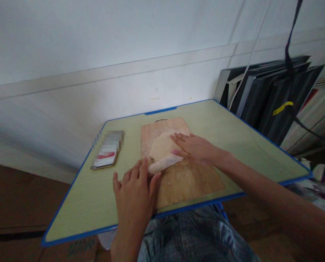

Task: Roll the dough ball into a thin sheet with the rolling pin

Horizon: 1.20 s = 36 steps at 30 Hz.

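A flat, pale sheet of dough (pixel 162 143) lies on a floured wooden board (pixel 189 182). Along its near edge runs a pale rolling pin (pixel 162 165), slanting up to the right; I cannot tell whether some dough is wrapped round it. My left hand (pixel 133 189) covers the pin's left end, fingers over the far side and thumb on the near side. Stretched out flat, the fingers of my right hand (pixel 191 145) rest on the right part of the dough, and the palm hides the right end of the pin.
The board stands on a light green folding table (pixel 80 203) with a blue rim. A phone (pixel 108 149) lies at the left. Behind is a white wall (pixel 140 87). Dark panels (pixel 266 98) lean there at the right, with a black strap (pixel 288 51) hanging in front.
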### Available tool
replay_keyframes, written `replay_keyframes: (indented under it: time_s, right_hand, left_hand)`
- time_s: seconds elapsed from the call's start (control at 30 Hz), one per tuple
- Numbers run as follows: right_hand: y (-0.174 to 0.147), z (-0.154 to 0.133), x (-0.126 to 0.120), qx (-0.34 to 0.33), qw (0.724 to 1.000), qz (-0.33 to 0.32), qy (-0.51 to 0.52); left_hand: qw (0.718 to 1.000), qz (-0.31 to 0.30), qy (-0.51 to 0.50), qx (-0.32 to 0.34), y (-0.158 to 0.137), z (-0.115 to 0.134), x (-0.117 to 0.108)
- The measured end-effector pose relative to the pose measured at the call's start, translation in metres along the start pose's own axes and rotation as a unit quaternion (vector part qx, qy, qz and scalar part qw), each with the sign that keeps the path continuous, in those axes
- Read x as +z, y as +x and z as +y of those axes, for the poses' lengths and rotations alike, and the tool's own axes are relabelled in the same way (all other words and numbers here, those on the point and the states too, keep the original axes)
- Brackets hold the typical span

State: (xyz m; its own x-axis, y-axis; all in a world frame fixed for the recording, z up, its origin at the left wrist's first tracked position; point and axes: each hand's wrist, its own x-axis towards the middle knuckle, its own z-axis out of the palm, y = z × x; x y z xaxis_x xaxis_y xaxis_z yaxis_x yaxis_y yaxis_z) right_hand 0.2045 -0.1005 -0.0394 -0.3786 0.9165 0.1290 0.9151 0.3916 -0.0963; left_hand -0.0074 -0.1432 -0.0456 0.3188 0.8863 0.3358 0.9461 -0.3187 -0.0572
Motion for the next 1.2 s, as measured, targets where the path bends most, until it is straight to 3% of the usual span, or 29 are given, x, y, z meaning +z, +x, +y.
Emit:
replay_keyframes:
  time_s: [0.13,0.3,0.43,0.6,0.97,1.2]
  right_hand:
    - [0.014,0.003,0.003,0.009,1.0,0.009,0.012]
    - [0.058,0.012,0.003,0.023,0.997,-0.048,0.055]
    - [0.075,0.013,0.003,0.035,0.995,-0.073,0.066]
    - [0.066,0.008,0.001,0.046,0.996,-0.071,0.041]
    - [-0.001,-0.011,-0.004,0.051,0.998,0.014,-0.036]
    - [0.024,-0.004,0.0,0.053,0.998,-0.007,-0.021]
  left_hand:
    - [1.0,0.003,0.017,-0.01,0.002,0.0,0.0]
    - [1.0,-0.011,0.022,0.0,0.005,-0.002,-0.001]
    - [1.0,-0.016,0.021,0.002,0.005,-0.003,-0.001]
    - [1.0,-0.014,0.017,0.007,0.003,-0.002,-0.001]
    - [1.0,0.009,-0.003,0.014,-0.002,0.003,0.003]
    - [1.0,0.003,0.009,0.009,0.0,0.001,0.001]
